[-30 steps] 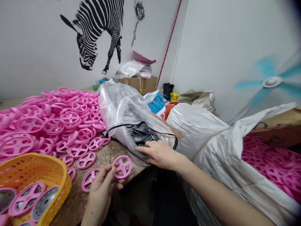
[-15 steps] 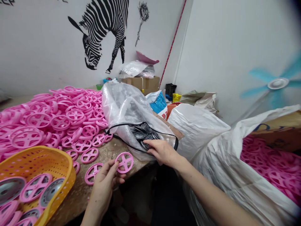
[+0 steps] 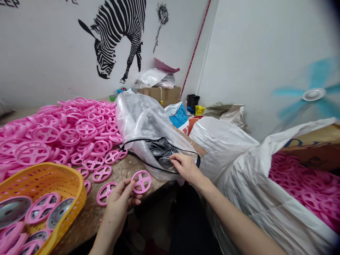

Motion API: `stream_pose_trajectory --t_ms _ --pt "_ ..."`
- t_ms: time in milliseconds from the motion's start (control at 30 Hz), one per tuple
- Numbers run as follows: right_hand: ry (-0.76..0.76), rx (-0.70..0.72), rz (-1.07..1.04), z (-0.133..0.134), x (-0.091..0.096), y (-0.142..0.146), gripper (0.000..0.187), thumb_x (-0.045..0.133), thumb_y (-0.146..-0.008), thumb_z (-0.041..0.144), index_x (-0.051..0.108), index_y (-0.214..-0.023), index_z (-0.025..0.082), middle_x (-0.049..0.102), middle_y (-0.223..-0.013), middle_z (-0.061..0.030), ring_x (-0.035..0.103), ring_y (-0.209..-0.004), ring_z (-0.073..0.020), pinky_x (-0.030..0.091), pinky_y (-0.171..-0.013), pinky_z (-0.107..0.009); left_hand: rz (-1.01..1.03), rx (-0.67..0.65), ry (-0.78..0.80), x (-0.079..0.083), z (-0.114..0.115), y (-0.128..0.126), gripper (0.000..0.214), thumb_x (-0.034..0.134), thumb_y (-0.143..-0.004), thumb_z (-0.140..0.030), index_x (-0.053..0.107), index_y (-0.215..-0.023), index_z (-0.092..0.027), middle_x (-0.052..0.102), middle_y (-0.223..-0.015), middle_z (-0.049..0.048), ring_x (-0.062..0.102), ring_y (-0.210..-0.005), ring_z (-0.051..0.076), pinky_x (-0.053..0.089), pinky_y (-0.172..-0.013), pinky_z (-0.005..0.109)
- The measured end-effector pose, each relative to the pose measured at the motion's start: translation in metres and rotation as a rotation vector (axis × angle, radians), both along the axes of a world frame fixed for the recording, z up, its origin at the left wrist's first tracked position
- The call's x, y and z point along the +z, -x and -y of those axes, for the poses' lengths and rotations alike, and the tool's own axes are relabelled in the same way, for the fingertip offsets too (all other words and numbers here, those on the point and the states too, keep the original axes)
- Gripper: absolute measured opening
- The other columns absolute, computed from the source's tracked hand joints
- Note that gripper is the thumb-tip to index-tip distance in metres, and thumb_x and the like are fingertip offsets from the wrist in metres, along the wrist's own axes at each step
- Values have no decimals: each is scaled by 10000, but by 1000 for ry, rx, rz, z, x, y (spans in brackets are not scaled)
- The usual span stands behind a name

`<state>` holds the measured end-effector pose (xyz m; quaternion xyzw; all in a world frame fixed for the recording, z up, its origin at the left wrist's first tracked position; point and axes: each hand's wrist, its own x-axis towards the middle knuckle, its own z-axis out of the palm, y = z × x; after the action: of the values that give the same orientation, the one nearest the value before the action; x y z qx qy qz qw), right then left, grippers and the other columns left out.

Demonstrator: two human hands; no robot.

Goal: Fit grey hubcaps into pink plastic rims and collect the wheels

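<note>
My left hand [image 3: 120, 202] pinches a pink spoked wheel [image 3: 142, 181] by its rim, upright, just off the table's front edge. My right hand [image 3: 186, 168] reaches into the open mouth of a clear plastic bag [image 3: 143, 122] and its fingers are closed on a silver disc [image 3: 165, 162] at the top of the discs [image 3: 158, 148] inside. A large heap of pink wheels [image 3: 61, 129] covers the table to the left. An orange basket [image 3: 44, 184] at the lower left holds pink wheels fitted with silver discs.
A white sack [image 3: 268, 198] on the right is open and full of pink wheels. A cardboard box [image 3: 159, 94], bags and small items stand at the back by the wall. A blue fan [image 3: 313, 94] spins at the right.
My right hand has moved deeper into the bag's mouth and closed on a silver disc. The left hand has kept the pink wheel almost still.
</note>
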<state>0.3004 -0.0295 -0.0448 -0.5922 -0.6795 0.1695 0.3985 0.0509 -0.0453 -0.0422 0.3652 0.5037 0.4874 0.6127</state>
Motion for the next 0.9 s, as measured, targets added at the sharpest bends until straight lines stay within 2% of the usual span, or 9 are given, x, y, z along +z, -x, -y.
stream_pose_trajectory --t_ms 200,333,433,567,633,733,900 --pt "-4 -72 62 0 -6 8 126 545 -877 151 660 -895 198 712 -851 -34 660 -826 -196 465 -753 -297 -12 -36 5 -3 -2 2 425 863 -585 -388 625 -855 -162 641 -596 -37 653 -505 142 542 -437 205" --pt "-88 -77 -56 2 -4 8 104 538 -895 181 640 -883 200 678 -783 -19 664 -735 -179 493 -704 -285 -12 -35 57 3 -1 -1 392 856 -584 -342 619 -841 -165 645 -590 -31 658 -498 143 540 -431 203" --pt "-245 7 -111 13 7 9 114 524 -927 188 637 -938 201 677 -802 -24 666 -694 -158 525 -695 -284 8 -57 92 9 1 -4 352 840 -597 -320 615 -816 -161 647 -584 -22 649 -477 141 529 -407 203" --pt "-502 243 50 31 21 19 177 500 -954 122 637 -1033 202 715 -1003 -82 684 -934 -176 556 -825 -312 83 -111 137 12 2 -7 316 837 -616 -295 612 -787 -155 650 -577 -9 633 -459 133 516 -390 196" --pt "-580 319 144 38 21 25 206 490 -953 93 636 -1062 192 718 -1074 -107 683 -983 -183 563 -831 -321 131 -155 154 12 3 -8 302 840 -627 -289 624 -782 -147 664 -604 3 630 -469 122 513 -396 186" --pt "-642 352 215 43 15 30 208 481 -960 102 639 -1065 187 733 -1061 -113 689 -978 -194 565 -799 -335 176 -203 170 14 5 -8 307 847 -638 -300 649 -805 -137 678 -631 15 632 -488 115 514 -410 175" --pt "-654 332 197 45 9 35 212 470 -979 128 658 -1051 194 734 -1059 -114 689 -968 -191 563 -790 -341 164 -241 174 16 13 -10 340 840 -668 -339 668 -869 -125 685 -658 28 633 -505 116 519 -421 178"
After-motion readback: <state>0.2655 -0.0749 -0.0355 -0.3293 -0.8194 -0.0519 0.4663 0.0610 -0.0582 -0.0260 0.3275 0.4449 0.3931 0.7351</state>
